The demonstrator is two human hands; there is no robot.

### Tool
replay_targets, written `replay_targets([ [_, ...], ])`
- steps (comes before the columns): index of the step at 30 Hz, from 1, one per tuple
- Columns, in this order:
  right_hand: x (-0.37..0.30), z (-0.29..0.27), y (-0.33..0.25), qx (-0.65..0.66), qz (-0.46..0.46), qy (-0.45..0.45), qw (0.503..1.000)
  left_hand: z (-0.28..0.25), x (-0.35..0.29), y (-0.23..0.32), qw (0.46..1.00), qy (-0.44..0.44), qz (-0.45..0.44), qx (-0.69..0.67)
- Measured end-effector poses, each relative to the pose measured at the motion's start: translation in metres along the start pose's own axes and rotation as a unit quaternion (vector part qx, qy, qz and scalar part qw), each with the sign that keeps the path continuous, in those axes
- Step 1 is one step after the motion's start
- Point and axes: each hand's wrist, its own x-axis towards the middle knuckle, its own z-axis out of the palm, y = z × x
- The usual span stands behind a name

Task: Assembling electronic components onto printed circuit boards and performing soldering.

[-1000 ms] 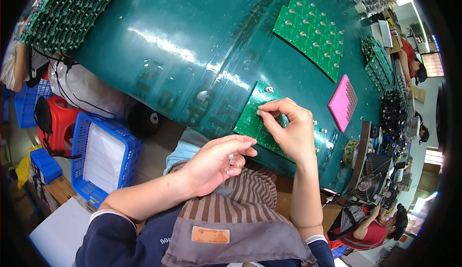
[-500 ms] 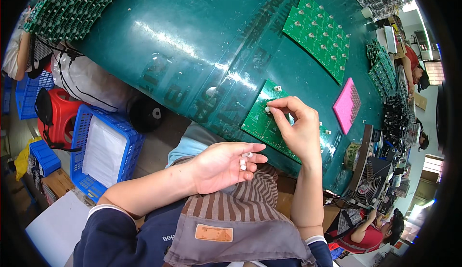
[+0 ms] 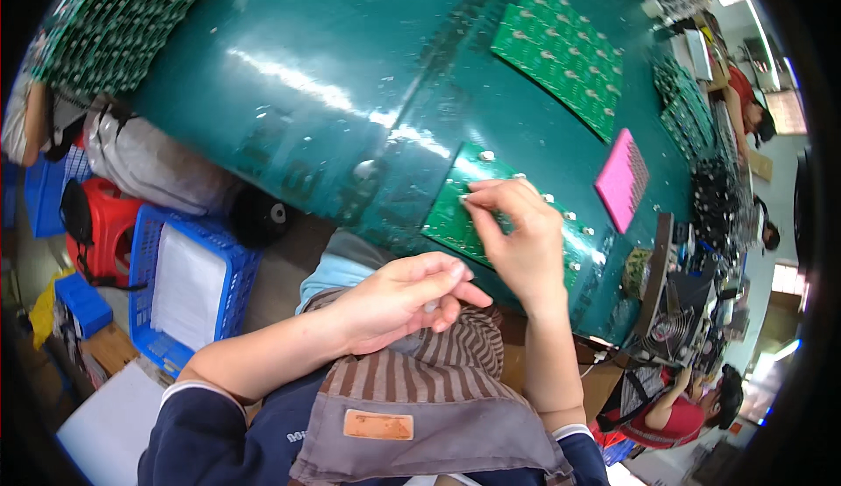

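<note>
My right hand is over a green circuit board near the table's front edge, thumb and forefinger pinched on a small white plastic connector at the board's surface. Other white connectors stand along the board's far edge; part of the board is hidden under the hand. To its left, off the table edge, my left hand is curled palm-up with its thumb folded in. A bit of a loose white connector shows between its fingers; the others there are mostly hidden.
A larger populated green board lies farther back, with a pink foam block to the right. Stacked boards stand at the far left. A blue crate and red stool are beside the table. Co-workers sit at the right.
My left thumb has folded over the palm, covering the white connectors that lay exposed. My right hand stays pinched at the board. The whole view has shifted slightly.
</note>
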Motion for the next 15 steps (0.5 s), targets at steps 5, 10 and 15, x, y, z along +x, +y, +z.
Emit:
replay_targets([
  [5,-0.004,-0.011,0.007,0.002,-0.007,0.006,1.0,-0.007,-0.002,-0.002,0.999,-0.02,0.005,0.024],
  [10,-0.024,-0.077,0.077,-0.161,0.147,0.235,0.947,-0.006,0.002,-0.002,1.0,0.015,-0.015,0.016],
  [15,-0.038,-0.119,0.157,-0.281,0.211,0.251,0.902,0.007,0.014,-0.001,0.998,0.035,-0.026,0.053],
])
